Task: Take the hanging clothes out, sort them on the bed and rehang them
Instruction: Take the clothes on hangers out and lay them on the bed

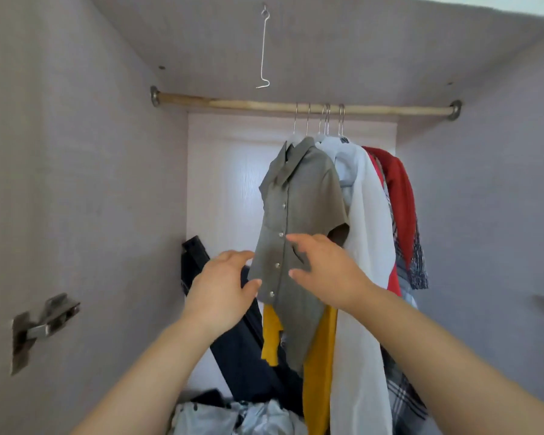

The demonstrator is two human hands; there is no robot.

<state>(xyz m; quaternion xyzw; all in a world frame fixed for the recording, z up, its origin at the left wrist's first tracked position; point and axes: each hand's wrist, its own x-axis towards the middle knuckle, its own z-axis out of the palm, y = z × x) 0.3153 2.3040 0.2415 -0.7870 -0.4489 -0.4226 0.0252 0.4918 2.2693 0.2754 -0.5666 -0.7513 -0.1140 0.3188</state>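
Here, a pale wooden rod [233, 103] spans the closet, with thin wire hangers [326, 120] crowding its right half. Foremost below the rod hangs a grey short-sleeved shirt [305, 196] of smooth matte cloth, with a pointed collar and a row of shiny metal snaps. Toward the rod's right end hang a sheer white garment [365, 221], then a red one [401, 189]. Both hands are unclenched and hold nothing. The left hand [223, 287], fingers spread, sits at the shirt's left front edge. The right hand [327, 271] is in front of its lower snaps. Whether either touches the cloth cannot be told.
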